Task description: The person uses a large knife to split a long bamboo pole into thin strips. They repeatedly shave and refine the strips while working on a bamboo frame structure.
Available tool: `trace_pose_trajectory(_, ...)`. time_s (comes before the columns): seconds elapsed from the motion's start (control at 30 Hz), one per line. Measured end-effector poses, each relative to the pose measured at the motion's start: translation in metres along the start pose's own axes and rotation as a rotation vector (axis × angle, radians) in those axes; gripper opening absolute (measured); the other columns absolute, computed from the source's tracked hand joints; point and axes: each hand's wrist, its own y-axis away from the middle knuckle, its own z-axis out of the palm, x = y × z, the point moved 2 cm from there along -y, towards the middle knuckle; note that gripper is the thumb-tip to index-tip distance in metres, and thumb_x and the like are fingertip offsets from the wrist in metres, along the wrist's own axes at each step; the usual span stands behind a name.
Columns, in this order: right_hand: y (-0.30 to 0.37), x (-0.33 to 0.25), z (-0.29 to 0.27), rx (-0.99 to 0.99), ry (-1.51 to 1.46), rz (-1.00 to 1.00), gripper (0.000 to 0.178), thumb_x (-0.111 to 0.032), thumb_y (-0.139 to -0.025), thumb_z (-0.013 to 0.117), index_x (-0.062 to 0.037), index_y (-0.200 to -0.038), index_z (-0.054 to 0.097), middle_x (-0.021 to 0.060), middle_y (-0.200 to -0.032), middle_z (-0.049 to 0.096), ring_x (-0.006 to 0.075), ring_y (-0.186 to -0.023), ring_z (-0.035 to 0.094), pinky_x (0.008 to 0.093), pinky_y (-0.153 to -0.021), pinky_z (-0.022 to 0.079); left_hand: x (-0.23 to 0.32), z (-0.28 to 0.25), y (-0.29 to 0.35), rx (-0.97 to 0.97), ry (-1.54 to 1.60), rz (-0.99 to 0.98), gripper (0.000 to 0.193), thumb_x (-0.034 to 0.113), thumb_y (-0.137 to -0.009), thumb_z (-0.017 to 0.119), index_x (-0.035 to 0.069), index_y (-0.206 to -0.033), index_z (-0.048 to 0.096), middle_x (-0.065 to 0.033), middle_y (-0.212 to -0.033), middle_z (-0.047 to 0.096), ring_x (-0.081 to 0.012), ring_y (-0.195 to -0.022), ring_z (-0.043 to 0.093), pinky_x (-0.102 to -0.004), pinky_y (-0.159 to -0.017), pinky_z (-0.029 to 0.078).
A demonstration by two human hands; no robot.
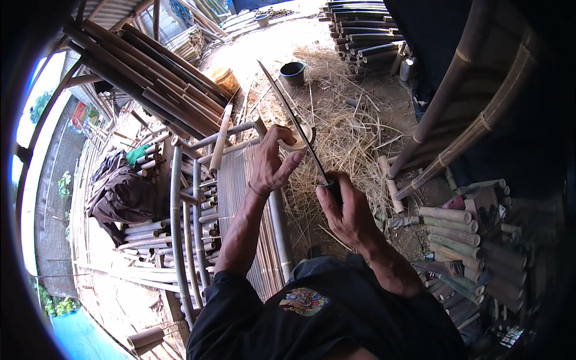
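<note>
My right hand (348,211) is closed around the black handle of a long knife (284,98), whose narrow straight blade slants up and away to the left. In my left hand (276,163) is a pale, curved piece of cut bamboo (292,146), gripped with the thumb and fingers. The blade crosses this bamboo piece, though I cannot tell how deep it sits, if it cuts at all. Below my left forearm lies a bamboo bench (246,198) with a slatted top. A split bamboo length (221,138) leans at the bench's far left corner.
Pale bamboo shavings (354,141) cover the ground ahead, with a black bucket (293,73) and a yellow tub (224,79) beyond. Bamboo poles are stacked at far right (369,36) and upper left (162,78). Cut bamboo tubes (450,225) lie to my right. Dark cloth (126,189) drapes bamboo at left.
</note>
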Motion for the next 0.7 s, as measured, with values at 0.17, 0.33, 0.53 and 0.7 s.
trace_pose_trajectory(0.17,0.008,0.013,-0.015,-0.03,-0.195,0.107,0.031,-0.025,-0.098,0.055,0.001,-0.114,0.05,0.009,-0.067,0.058,0.0172,-0.06,0.061,0.0311,-0.055,0.048,0.019,0.014,0.007,0.034,-0.047,-0.039,0.039,0.021,-0.073,0.081,0.002,-0.104,0.065,-0.0093,-0.093,0.066,-0.0233,-0.087,0.067,-0.0337,-0.077,0.052)
trace_pose_trajectory(0.33,0.009,0.024,-0.03,0.042,-0.329,0.042,0.028,-0.025,-0.099,0.054,-0.0007,-0.113,0.05,0.0029,-0.07,0.057,0.0098,-0.059,0.057,0.0265,-0.052,0.046,0.033,0.033,-0.002,0.004,-0.116,-0.009,0.04,0.005,-0.073,0.078,0.004,-0.112,0.066,-0.0079,-0.093,0.067,-0.0207,-0.088,0.067,-0.0315,-0.078,0.052)
trace_pose_trajectory(0.53,0.005,0.022,-0.038,0.024,-0.424,0.152,0.024,-0.024,-0.101,0.05,-0.0024,-0.109,0.051,0.001,-0.067,0.054,0.008,-0.057,0.055,0.025,-0.05,0.044,0.019,0.04,-0.014,0.312,-0.023,-0.053,0.021,0.005,-0.076,0.079,0.006,-0.088,0.063,-0.0058,-0.086,0.068,-0.0154,-0.08,0.067,-0.0298,-0.072,0.052)
trace_pose_trajectory(0.7,0.0,0.03,-0.047,0.11,-0.5,0.187,0.023,-0.027,-0.101,0.05,-0.0049,-0.109,0.051,-0.0008,-0.071,0.053,0.0064,-0.056,0.052,0.0219,-0.05,0.044,0.009,0.008,-0.071,0.504,-0.383,0.142,0.026,0.004,-0.081,0.071,0.007,-0.106,0.068,-0.0088,-0.088,0.068,-0.018,-0.072,0.065,-0.0309,-0.061,0.049)
